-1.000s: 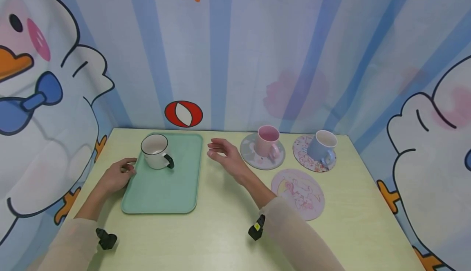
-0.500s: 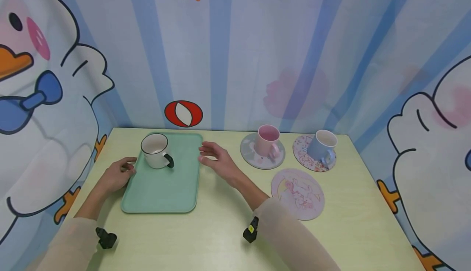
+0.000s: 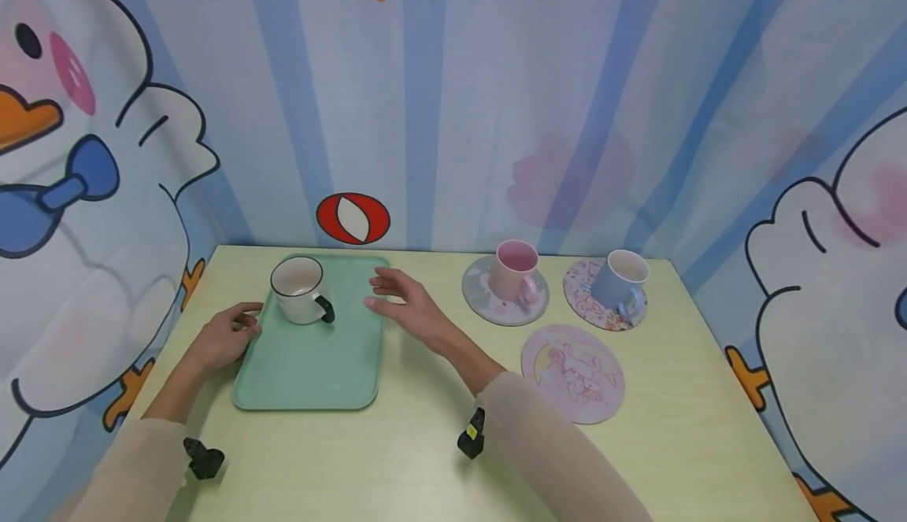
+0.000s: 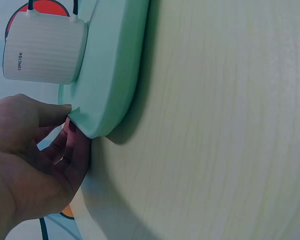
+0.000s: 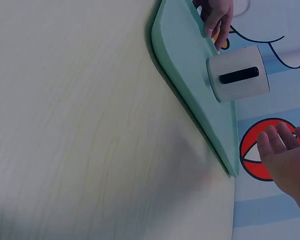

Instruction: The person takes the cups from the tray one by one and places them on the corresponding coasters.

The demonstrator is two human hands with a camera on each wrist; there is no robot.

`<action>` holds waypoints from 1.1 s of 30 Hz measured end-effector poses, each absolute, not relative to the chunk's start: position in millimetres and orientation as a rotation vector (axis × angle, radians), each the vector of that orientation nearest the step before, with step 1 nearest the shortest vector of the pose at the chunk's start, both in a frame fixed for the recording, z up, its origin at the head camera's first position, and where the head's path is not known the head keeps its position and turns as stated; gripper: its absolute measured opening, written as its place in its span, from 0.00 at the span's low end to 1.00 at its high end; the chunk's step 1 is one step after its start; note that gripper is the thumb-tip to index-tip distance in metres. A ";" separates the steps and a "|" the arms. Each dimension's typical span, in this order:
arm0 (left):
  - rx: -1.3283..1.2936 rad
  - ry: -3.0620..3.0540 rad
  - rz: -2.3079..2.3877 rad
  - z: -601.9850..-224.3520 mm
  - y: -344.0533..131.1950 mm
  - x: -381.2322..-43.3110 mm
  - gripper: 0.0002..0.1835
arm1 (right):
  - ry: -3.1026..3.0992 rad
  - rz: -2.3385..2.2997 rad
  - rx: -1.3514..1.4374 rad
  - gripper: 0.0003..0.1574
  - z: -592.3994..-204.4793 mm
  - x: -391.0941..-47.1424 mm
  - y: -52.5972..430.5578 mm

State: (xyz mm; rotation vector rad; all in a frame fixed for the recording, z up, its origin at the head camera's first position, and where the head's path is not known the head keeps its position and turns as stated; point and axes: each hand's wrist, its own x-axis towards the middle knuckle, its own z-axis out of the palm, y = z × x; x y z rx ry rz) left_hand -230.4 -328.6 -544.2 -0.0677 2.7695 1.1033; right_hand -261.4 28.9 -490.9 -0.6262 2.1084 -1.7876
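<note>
My left hand (image 3: 225,338) pinches the left rim of the mint-green tray (image 3: 312,380). In the left wrist view the thumb (image 4: 55,114) lies on the rim, with the other fingers beneath it. Towards the tray's back left stands a white mug (image 3: 298,292) with a dark rim and black handle, upright. Over the tray's right edge my right hand (image 3: 409,306) hovers with relaxed fingers, holding nothing. From the right wrist view, that right hand (image 5: 287,157) is apart from both the mug (image 5: 237,74) and the tray.
A pink mug (image 3: 513,272) stands on a grey round coaster (image 3: 476,294) at the back right. Beside it, a blue mug (image 3: 616,282) sits on a floral coaster (image 3: 577,290). A pink coaster (image 3: 575,376) lies nearer. A striped curtain (image 3: 460,112) rises behind the table.
My right hand has moved left, from the table beside the tray to above its right edge. The left hand, tray and mugs stay put.
</note>
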 end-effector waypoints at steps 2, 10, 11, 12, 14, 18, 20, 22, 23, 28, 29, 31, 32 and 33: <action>-0.068 2.769 1.104 -544.4 -328.9 -230.7 0.28 | 2.108 -1.779 -0.627 0.41 -489.2 -263.0 25.4; -0.062 2.769 1.118 -545.5 -328.7 -230.3 0.27 | 2.116 -1.719 -0.632 0.43 -485.3 -266.2 11.9; -0.063 2.769 1.120 -545.7 -328.6 -230.4 0.27 | 2.122 -1.710 -0.635 0.43 -484.6 -266.0 10.7; -0.062 2.770 1.121 -546.0 -328.5 -230.5 0.27 | 2.126 -1.703 -0.638 0.43 -484.5 -266.2 9.7; -0.064 2.769 1.124 -546.1 -328.3 -230.6 0.27 | 2.134 -1.685 -0.644 0.43 -485.0 -266.7 7.5; -0.069 2.768 1.122 -545.3 -328.3 -230.7 0.27 | 2.134 -1.668 -0.649 0.44 -485.6 -266.6 2.0; -0.071 2.769 1.119 -544.8 -328.0 -230.3 0.28 | 2.126 -1.663 -0.649 0.44 -486.1 -265.5 -0.7; -0.073 2.771 1.115 -544.5 -327.9 -230.1 0.28 | 2.121 -1.655 -0.646 0.44 -486.4 -263.9 -3.7; -0.072 2.770 1.115 -544.2 -327.8 -230.0 0.28 | 2.120 -1.650 -0.644 0.44 -486.8 -263.2 -5.2; -0.081 2.761 1.111 -543.3 -327.5 -229.4 0.28 | 2.117 -1.629 -0.627 0.45 -490.4 -259.1 -12.7; -0.081 2.760 1.112 -543.0 -327.4 -229.2 0.28 | 2.115 -1.625 -0.625 0.45 -490.8 -258.0 -13.9; -0.080 2.761 1.112 -542.9 -327.1 -229.2 0.28 | 2.109 -1.622 -0.617 0.46 -491.8 -256.2 -16.0; -0.077 2.764 1.112 -542.8 -326.9 -229.2 0.28 | 2.106 -1.620 -0.613 0.47 -492.3 -255.4 -16.9; -0.074 2.768 1.111 -542.7 -326.7 -229.2 0.28 | 2.104 -1.618 -0.609 0.47 -493.4 -254.8 -17.7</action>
